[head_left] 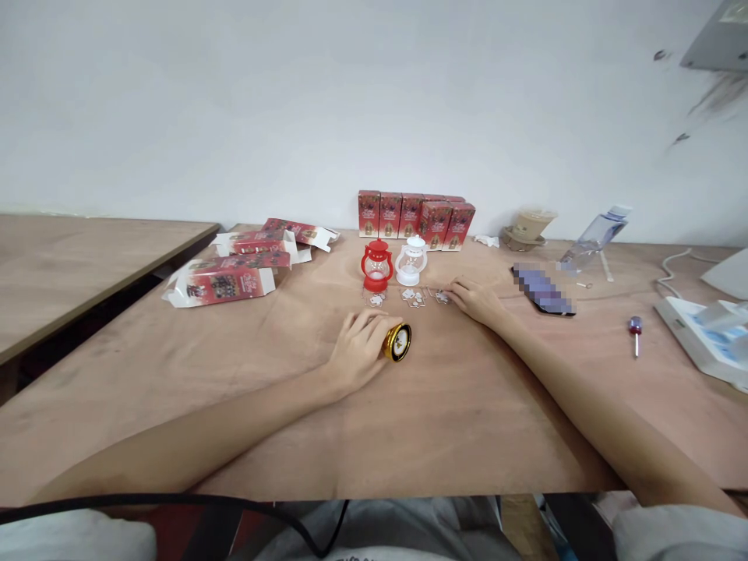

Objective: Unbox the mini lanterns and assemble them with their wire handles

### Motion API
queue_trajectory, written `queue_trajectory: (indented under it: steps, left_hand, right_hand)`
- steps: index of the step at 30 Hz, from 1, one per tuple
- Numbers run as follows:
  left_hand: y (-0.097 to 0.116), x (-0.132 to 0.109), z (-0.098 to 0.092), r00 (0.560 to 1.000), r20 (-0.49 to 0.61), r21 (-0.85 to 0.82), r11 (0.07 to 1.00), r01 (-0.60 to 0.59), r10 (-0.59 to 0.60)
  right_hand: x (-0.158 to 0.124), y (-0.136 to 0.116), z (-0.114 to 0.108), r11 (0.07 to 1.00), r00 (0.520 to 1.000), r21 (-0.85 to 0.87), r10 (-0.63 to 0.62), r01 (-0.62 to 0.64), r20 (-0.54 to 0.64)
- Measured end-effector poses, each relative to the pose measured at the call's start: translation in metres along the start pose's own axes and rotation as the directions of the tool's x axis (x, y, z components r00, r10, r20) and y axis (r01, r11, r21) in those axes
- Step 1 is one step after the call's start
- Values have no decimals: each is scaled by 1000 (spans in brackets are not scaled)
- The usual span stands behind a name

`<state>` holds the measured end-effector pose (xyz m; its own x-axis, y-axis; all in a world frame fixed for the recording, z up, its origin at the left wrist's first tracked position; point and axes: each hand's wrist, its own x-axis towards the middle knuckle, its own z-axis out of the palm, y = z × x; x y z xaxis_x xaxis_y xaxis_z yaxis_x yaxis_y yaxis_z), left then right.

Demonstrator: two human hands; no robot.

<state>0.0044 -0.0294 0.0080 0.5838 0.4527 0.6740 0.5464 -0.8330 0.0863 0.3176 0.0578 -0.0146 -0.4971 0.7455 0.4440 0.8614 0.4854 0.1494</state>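
My left hand is wrapped round a small gold lantern. It lies tilted on its side, its round base turned towards me, and my fingers hide most of its body. Farther right, my right hand rests on the table with its fingertips drawn together at a cluster of small white pieces with thin wire; what they pinch, if anything, is too small to make out. Similar white pieces lie left of it. Behind them a red lantern and a white lantern stand upright side by side.
Red printed boxes stand in a row by the wall. Opened boxes lie at the left. Towards the right are a phone, a tilted clear bottle, a cup, a small screwdriver and a white power strip.
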Motion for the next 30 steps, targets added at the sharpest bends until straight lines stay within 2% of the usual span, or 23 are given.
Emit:
queue_trajectory:
  steps: [3, 5, 7, 9, 10, 11, 12, 13, 14, 15, 16, 18, 20, 22, 24, 26, 28, 29, 30]
  left_hand:
    - [0, 2, 1, 994, -64, 46, 995, -88, 91]
    - [2, 3, 0, 964, -135, 102, 971, -215, 227]
    - [5, 5, -2, 895, -199, 171, 913, -370, 399]
    - [10, 6, -4, 808, -232, 233, 838, -494, 541]
    - [11, 5, -5, 771, -247, 260, 806, -532, 588]
    - [13, 5, -5, 741, -256, 283, 781, -557, 621]
    - [14, 4, -5, 719, -260, 302, 762, -573, 644]
    - [15, 3, -4, 702, -262, 317, 746, -586, 662]
    - [16, 2, -4, 693, -258, 326, 736, -594, 673]
    - [16, 2, -3, 687, -250, 331, 727, -602, 682]
    - [15, 2, -3, 680, -241, 332, 717, -613, 693]
    - [15, 3, -5, 664, -229, 332, 699, -634, 712]
    - [14, 4, -8, 667, -198, 340, 688, -641, 719]
    - [14, 5, -12, 701, -139, 352, 696, -626, 700]
    - [14, 5, -15, 740, -65, 350, 710, -612, 670]
    - [14, 5, -15, 760, -10, 325, 721, -612, 649]
    - [13, 5, -14, 764, 20, 293, 727, -621, 645]
    - [13, 5, -13, 764, 24, 277, 730, -625, 645]
    - [12, 5, -12, 766, 24, 263, 735, -625, 643]
  right_hand:
    - [-1, -3, -3, 999, 1000, 20, 26, -26, -18]
    - [-1, -9, -7, 993, 995, 92, 77, -70, -69]
    - [0, -23, -14, 965, 973, 227, 173, -136, -155]
    - [2, -44, -26, 882, 935, 433, 293, -184, -200]
    - [3, -58, -34, 807, 919, 557, 348, -194, -184]
    - [5, -73, -43, 700, 924, 687, 366, -195, -111]
    - [6, -87, -53, 548, 939, 816, 344, -186, -17]
    - [7, -102, -63, 380, 969, 910, 235, -168, 81]
    - [8, -115, -72, 233, 982, 955, 73, -184, 171]
    - [9, -125, -81, 144, 971, 964, -55, -221, 231]
    - [10, -133, -89, 96, 957, 964, -131, -248, 259]
    - [13, -137, -100, 76, 930, 953, -210, -293, 302]
    - [16, -126, -108, 102, 926, 945, -192, -311, 325]
    - [21, -101, -112, 139, 946, 942, -73, -305, 316]
    - [28, -70, -112, 188, 954, 941, 162, -282, 254]
    - [36, -37, -106, 234, 906, 928, 382, -288, 185]
    - [46, -9, -93, 250, 805, 921, 585, -298, 102]
    - [51, 1, -85, 270, 761, 913, 646, -305, 63]
    - [56, 9, -76, 299, 748, 903, 662, -309, 37]
